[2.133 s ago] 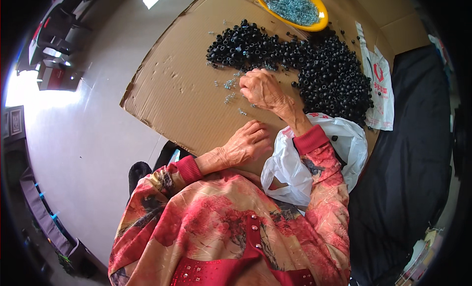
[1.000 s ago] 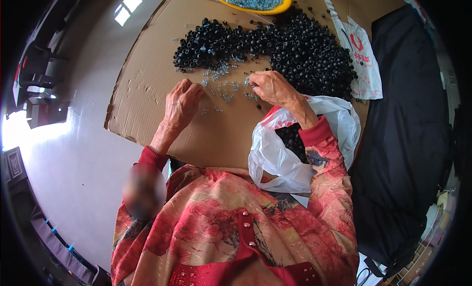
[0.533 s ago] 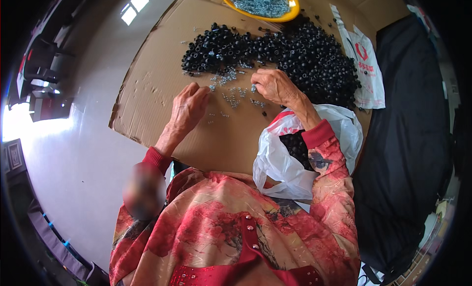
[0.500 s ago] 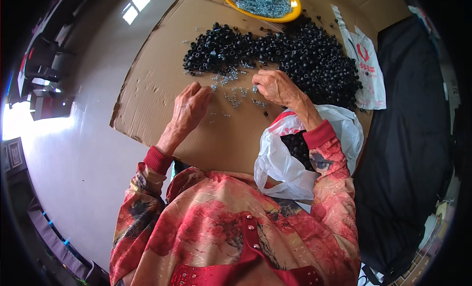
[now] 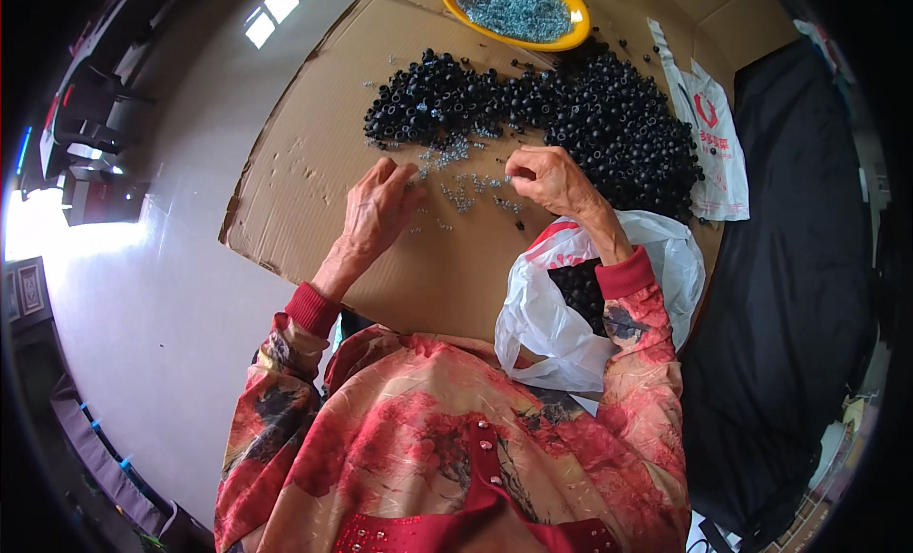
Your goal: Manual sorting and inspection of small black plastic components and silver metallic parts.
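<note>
black caps [image 5: 609, 125], bag-hidden [image 5: 561, 325] partly

Matt corrugated cardboard sheet [image 5: 314, 163]; glossy black plastic caps [image 5: 609, 116]; shiny metal screws [image 5: 461, 187].

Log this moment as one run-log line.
left hand fingers spread over small metal bits | right hand pinching one bit | black caps pile beyond | yellow dish of bits | white bag under right wrist

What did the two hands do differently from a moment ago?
The left hand left its spot near the body and reached up to the small silver screws below the black pile. The right hand stayed at the pile's edge, fingertips pinched together. Cardboard, yellow dish and white bag stayed put.
</note>
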Action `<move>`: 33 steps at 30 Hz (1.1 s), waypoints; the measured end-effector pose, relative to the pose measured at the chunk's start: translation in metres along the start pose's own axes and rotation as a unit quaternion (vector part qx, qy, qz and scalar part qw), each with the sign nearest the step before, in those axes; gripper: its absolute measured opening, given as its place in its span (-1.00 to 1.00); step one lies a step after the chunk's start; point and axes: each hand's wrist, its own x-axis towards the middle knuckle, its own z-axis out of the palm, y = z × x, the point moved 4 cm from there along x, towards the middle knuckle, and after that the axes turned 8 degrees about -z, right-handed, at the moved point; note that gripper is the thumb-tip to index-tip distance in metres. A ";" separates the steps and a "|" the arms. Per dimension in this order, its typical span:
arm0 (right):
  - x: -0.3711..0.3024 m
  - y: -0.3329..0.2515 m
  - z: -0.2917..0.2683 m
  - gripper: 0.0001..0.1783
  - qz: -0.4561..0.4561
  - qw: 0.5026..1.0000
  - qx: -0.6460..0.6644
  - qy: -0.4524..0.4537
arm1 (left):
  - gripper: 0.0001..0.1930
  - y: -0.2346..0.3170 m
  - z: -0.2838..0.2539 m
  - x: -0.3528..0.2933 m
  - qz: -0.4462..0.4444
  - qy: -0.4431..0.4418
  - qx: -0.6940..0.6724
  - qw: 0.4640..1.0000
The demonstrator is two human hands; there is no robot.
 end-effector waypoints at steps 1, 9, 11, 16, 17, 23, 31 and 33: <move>-0.002 0.000 -0.002 -0.94 0.018 0.999 0.031 0.012 | -0.76 0.002 0.001 0.001 0.000 0.002 0.000 1.000; -0.015 0.001 -0.009 -0.92 0.101 0.983 0.143 0.050 | -0.74 -0.007 0.001 -0.007 -0.011 -0.003 0.009 1.000; -0.019 0.003 -0.011 -0.92 0.159 0.966 0.195 0.058 | -0.75 -0.007 -0.003 -0.012 -0.024 -0.001 -0.013 1.000; -0.024 0.012 -0.015 -0.91 0.170 0.958 0.219 0.072 | -0.81 -0.001 -0.012 -0.006 -0.079 0.003 -0.079 0.994; -0.026 0.013 -0.017 -0.90 0.179 0.953 0.231 0.076 | -0.82 -0.011 -0.009 -0.005 -0.189 -0.026 -0.266 0.945; -0.008 -0.020 -0.038 -0.91 0.079 0.980 0.155 0.099 | -0.83 0.010 0.017 0.001 -0.343 -0.107 -0.800 0.480; 0.019 -0.065 -0.045 -0.90 -0.059 0.987 0.129 0.076 | -0.68 0.080 0.060 0.025 -0.408 -0.121 -0.820 0.382; 0.013 -0.055 -0.050 -0.89 -0.013 0.978 0.170 0.124 | -0.70 0.066 0.066 0.022 -0.381 -0.157 -0.838 0.358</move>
